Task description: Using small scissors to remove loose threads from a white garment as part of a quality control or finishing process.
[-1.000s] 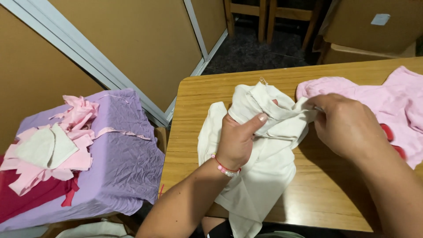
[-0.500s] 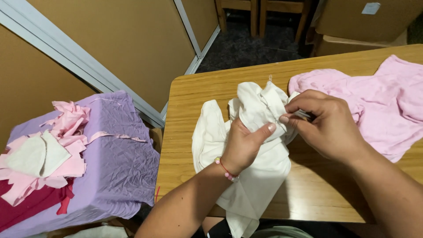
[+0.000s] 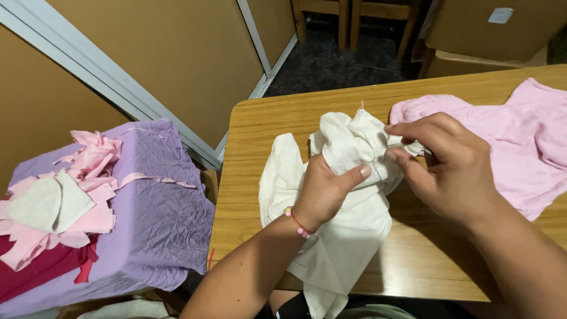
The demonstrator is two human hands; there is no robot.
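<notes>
1. Two hands are on one cream garment [image 3: 342, 236], which lies near the front left part of the wooden table [image 3: 266, 121] and hangs a little over the front edge.
2. My left hand [image 3: 325, 192] is closed around a bunched fold of the cream garment, with the thumb pressed on top of it. A bead bracelet [image 3: 297, 223] sits on that wrist.
3. My right hand [image 3: 449, 168] is only partly closed: thumb and first fingers pinch the upper edge of the same bunch, and the other fingers are loose. I cannot tell if a small tool or thread is between the fingers.
4. Risk, as I judge it: the lower part of the garment is already over the table edge, so if the left hand lets go, the weight may pull the whole piece down to the floor.
5. Another risk: the pinch of the right hand is small, and soft cloth can slip out of it when pulled.
6. A pink garment [image 3: 520, 139] lies just beside the right hand; it could be dragged together with the cream one.
7. Count: one cream garment, one pink garment, one table, one purple covered surface [image 3: 153, 207] on the left with one heap of pink, white and dark red scraps [image 3: 59, 207]; the separate scraps I cannot count exactly.
</notes>
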